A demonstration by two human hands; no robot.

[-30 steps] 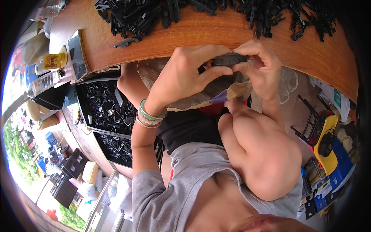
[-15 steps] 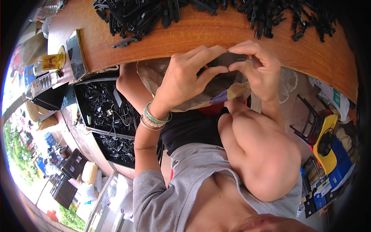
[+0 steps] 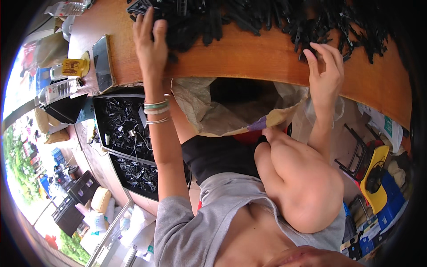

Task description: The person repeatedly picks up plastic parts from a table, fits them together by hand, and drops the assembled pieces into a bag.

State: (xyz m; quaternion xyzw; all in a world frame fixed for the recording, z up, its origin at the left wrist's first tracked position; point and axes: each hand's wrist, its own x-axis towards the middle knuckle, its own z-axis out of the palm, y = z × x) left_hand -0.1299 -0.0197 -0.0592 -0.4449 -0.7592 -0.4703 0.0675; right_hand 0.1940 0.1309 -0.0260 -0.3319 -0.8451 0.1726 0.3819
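Head view, left hand [image 3: 152,46] wide in grip, right hand [image 3: 327,73] narrowly parted, black parts [image 3: 213,26] blurred, cropped above

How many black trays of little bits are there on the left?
2: an upper tray near the table and a lower tray below it in the picture; more may be hidden.

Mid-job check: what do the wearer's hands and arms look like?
The left hand is gloveless, with a green bangle, pale beads and a thin silvery band at the wrist. The right hand has no glove or bracelet. The left sleeve is short and grey.
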